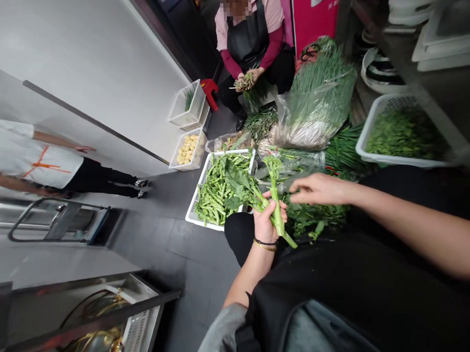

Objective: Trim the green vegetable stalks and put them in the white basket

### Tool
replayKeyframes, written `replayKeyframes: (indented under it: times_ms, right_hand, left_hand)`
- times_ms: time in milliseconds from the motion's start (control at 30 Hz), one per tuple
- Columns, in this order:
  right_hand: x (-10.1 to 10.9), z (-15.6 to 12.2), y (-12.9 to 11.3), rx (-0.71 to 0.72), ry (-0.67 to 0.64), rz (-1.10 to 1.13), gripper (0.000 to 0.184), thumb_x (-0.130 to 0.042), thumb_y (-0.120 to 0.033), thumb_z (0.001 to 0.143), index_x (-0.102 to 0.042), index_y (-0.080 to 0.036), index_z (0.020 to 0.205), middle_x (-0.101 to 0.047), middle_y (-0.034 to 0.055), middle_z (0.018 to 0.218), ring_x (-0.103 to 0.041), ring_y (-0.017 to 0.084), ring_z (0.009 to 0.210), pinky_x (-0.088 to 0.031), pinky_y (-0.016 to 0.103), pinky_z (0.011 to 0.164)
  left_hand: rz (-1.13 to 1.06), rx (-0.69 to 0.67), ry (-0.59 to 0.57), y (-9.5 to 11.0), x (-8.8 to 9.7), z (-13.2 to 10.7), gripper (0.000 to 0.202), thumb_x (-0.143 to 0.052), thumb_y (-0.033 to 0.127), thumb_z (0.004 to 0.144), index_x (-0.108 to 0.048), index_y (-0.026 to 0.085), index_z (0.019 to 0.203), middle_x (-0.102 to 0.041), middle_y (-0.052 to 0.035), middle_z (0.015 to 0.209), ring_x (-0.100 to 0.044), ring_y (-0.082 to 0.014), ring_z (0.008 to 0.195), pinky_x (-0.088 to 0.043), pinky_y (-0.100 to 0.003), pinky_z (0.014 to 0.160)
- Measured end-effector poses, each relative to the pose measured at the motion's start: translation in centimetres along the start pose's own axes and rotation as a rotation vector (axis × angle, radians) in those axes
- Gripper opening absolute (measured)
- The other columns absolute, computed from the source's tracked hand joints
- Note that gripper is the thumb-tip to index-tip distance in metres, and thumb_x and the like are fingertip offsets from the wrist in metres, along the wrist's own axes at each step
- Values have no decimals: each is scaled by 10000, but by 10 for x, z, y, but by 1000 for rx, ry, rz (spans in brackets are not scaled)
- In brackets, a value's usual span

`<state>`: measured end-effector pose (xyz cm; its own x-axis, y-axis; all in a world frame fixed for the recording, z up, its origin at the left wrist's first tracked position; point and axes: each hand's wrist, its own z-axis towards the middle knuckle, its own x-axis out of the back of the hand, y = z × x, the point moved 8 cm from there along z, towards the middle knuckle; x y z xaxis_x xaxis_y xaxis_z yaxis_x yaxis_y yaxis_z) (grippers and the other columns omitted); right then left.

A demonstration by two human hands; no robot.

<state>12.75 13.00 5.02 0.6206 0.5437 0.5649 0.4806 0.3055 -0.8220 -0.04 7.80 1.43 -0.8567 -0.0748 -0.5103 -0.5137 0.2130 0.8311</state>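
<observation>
My left hand (265,222), with bands at its wrist, is closed around green vegetable stalks (275,195) with thick pale stems and leafy, budded tops. Their cut ends stick out below my fingers. To the right of the stalks, my right hand (315,189) hovers with its fingers loosely bent and apart, and I see nothing held in it. Under the right hand lies a heap of leafy greens (318,216). Just beyond my left hand, a white perforated basket (200,224) holds many cut green stems (216,195).
Opposite me a person (252,40) in an apron holds a bunch of thin greens (244,82). Bagged scallions (317,100) lie between us. A basket of leaves (406,132) stands at right, a crate of yellow potato-like pieces (187,148) at left. Another person (43,153) stands near a trolley (65,222).
</observation>
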Motion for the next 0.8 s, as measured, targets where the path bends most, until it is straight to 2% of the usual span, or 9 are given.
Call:
replayKeyframes:
  times_ms: [100, 167, 233, 333, 433, 567, 633, 700, 800]
  right_hand:
    - [9, 25, 9, -128, 204, 216, 514, -443, -646, 806, -542, -175, 626, -566, 6, 498, -493, 115, 435, -328, 234, 453]
    - [7, 31, 2, -112, 385, 131, 521, -443, -620, 821, -503, -173, 559, -553, 17, 487, -480, 112, 448, -309, 234, 463]
    - [-1, 23, -21, 25, 506, -75, 493, -440, -560, 851, -549, -164, 578, -600, 49, 562, -508, 120, 515, -279, 235, 479]
    - [-22, 8, -48, 216, 375, -287, 452, -435, -526, 867, -640, -169, 681, -654, 83, 664, -547, 133, 585, -252, 241, 488]
    - [-14, 13, -29, 59, 213, -249, 515, -464, -634, 805, -617, -180, 614, -604, 54, 561, -499, 122, 501, -258, 235, 467]
    - [-4, 40, 8, -105, 212, 310, 543, -472, -676, 772, -519, -173, 573, -521, 0, 491, -419, 83, 405, -296, 221, 424]
    - [-21, 49, 14, -72, 212, 632, 508, -515, -660, 750, -512, -169, 618, -511, -21, 498, -402, 69, 384, -311, 213, 403]
    - [-44, 50, 15, -32, 173, 771, 480, -524, -638, 751, -565, -161, 725, -524, -25, 510, -433, 79, 393, -348, 217, 410]
    - [-67, 40, 16, 32, 75, 473, 445, -506, -556, 804, -638, -166, 971, -622, 11, 606, -554, 126, 491, -430, 250, 506]
  left_hand:
    - [31, -6, 1, -4, -2, -4, 455, -707, 337, 706, -495, 158, 1066, -644, -26, 669, -532, -100, 417, -393, -197, 380]
    - [-12, 22, 10, -8, -2, -4, 427, -687, 351, 724, -502, 165, 1061, -636, -21, 666, -507, -87, 409, -368, -190, 372]
    - [-63, 38, 57, -11, 3, -2, 374, -681, 343, 726, -518, 167, 1013, -618, -7, 646, -489, -75, 407, -360, -186, 378]
    - [-71, -69, 194, -3, 19, 1, 365, -735, 282, 671, -542, 157, 955, -602, 13, 649, -543, -80, 480, -425, -192, 461]
    - [29, -133, 206, 0, 23, 1, 418, -740, 282, 677, -538, 159, 1023, -607, 17, 662, -550, -86, 472, -437, -204, 467]
    - [110, -92, 92, -6, 9, -3, 453, -717, 324, 708, -513, 156, 1076, -632, -10, 686, -535, -98, 432, -405, -208, 405]
    - [43, -77, 64, -6, 4, -5, 427, -700, 326, 720, -510, 162, 1066, -628, -9, 681, -522, -92, 426, -394, -202, 393]
    - [-30, -62, 53, -2, 5, -2, 379, -676, 335, 738, -517, 161, 1035, -615, -7, 659, -495, -81, 412, -369, -193, 380]
    - [-56, -69, 111, 16, 31, 14, 357, -668, 331, 740, -511, 166, 1015, -609, -6, 659, -484, -73, 418, -353, -186, 390]
